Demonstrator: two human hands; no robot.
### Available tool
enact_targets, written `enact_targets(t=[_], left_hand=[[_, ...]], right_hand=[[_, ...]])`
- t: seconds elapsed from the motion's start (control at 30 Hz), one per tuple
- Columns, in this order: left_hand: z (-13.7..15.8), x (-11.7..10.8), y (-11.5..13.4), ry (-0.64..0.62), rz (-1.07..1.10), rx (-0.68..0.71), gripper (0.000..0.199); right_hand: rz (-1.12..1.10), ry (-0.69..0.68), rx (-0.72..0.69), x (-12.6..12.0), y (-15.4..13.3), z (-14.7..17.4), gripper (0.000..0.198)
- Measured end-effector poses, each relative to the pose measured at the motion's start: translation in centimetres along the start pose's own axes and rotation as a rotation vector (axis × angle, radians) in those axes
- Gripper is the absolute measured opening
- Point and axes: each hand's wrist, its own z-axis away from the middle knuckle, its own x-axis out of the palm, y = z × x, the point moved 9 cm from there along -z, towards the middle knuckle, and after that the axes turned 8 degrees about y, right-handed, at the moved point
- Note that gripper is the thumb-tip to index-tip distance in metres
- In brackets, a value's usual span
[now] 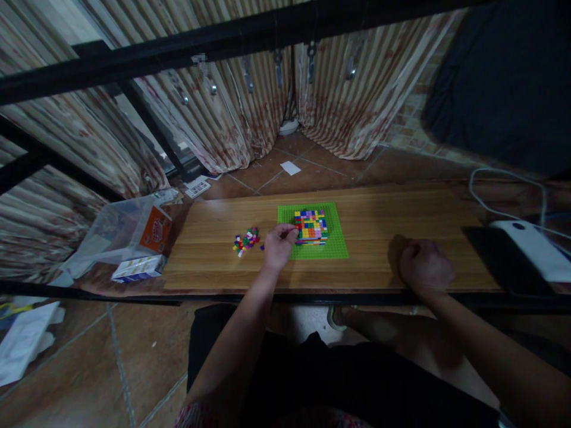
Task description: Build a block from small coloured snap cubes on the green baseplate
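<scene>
On the wooden tabletop lies a green studded baseplate (340, 241). A block built of many coloured toy bricks (312, 227) stands on it. My left hand (280, 244) is at the left side of this block, its thumb and fingertips pinched together; anything between them is too small to make out. To the left of that hand is a small heap of loose coloured bricks (247, 240), with a single dark brick (262, 247) apart from it. My right hand (426, 264) rests on the tabletop to the right, curled into a fist with nothing visible in it.
A clear plastic bin (116, 229) and a small carton (138, 268) stand beyond the left end of the table (214, 274). At its right end are a dark flat pad (504, 258), a white device (533, 249) and a white cable (508, 171). A black bar (223, 37) crosses above.
</scene>
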Motion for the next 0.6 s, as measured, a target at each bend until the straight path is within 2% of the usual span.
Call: enact_targets(t=[0.2, 0.33, 0.43, 0.6], left_hand=[[0.2, 0.2, -0.9, 0.043, 0.062, -0.124, 0.016], [0.4, 0.6, -1.6, 0.065, 0.06, -0.171, 0.011], [0.6, 0.7, -1.8, 0.093, 0.034, -0.171, 0.006], [0.6, 0.5, -0.8, 0.14, -0.05, -0.107, 0.009]], right_hand=[[0.019, 0.001, 0.011, 0.0, 0.1, 0.0, 0.034], [0.026, -0.013, 0.014, 0.3, 0.3, -0.1, 0.038], [0.054, -0.044, 0.028, 0.7, 0.6, 0.0, 0.043], [0.071, -0.07, 0.011, 0.7, 0.3, 0.0, 0.049]])
